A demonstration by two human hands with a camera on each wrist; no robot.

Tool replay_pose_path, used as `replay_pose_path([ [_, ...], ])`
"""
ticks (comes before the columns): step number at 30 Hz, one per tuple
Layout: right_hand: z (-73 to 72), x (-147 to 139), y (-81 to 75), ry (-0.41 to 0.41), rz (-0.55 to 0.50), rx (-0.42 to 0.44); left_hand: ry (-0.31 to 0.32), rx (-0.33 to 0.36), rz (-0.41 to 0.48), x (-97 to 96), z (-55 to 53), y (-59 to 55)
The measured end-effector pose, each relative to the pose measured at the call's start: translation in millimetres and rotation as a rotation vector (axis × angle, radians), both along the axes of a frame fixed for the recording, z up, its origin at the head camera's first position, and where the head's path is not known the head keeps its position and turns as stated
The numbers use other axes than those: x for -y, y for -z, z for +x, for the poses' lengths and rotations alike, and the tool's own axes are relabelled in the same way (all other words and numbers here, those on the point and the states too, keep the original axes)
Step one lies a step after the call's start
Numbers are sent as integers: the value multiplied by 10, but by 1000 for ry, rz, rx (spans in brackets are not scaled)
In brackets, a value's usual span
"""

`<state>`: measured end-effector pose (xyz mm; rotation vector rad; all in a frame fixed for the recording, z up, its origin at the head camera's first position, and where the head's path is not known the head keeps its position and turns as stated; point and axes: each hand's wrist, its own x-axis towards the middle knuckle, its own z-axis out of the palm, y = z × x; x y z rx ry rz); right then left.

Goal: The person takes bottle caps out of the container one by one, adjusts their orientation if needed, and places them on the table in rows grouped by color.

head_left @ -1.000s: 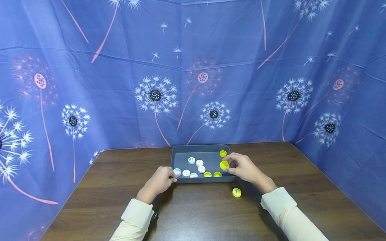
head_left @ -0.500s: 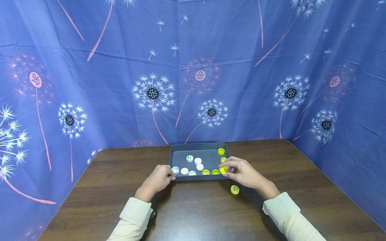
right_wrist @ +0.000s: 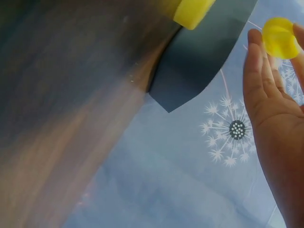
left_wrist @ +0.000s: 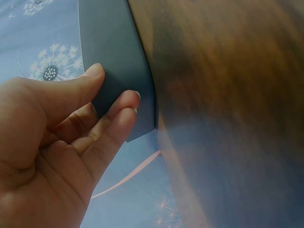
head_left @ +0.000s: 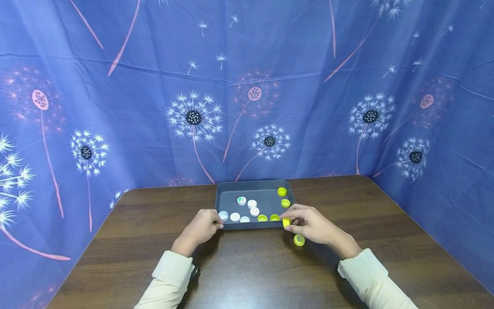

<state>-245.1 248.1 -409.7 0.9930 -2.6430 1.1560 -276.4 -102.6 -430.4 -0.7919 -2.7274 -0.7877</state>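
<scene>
A dark grey tray lies at the back middle of the table. My left hand grips its front left corner; in the left wrist view the thumb and fingers pinch the tray wall. Between the thumb and fingers of my right hand is a yellow bottle cap, held over the tray's front right corner. Another yellow bottle cap lies on the table just below that hand. Inside the tray, yellow caps line the right side and front, and several white caps sit at the left and middle.
The brown wooden table reaches back to a blue dandelion-print cloth, which hangs behind and along both sides. A dark band shows at the left cuff.
My right hand has drawn the held yellow cap down from above the tray's right side to its front right corner, uncovering another yellow cap. My left hand stays on the tray corner.
</scene>
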Motion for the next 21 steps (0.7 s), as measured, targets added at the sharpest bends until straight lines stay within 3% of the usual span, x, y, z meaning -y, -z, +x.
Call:
replay_pose_path([
  [6,31,11,-12,-11,43,42,-9,10,-2,4,6,-10],
  [13,22,43,21,-8,138,-11,-14,11,-4,13,4,-11],
  [21,64,104,72,-25,215,18,-15,24,1,8,24,-30],
])
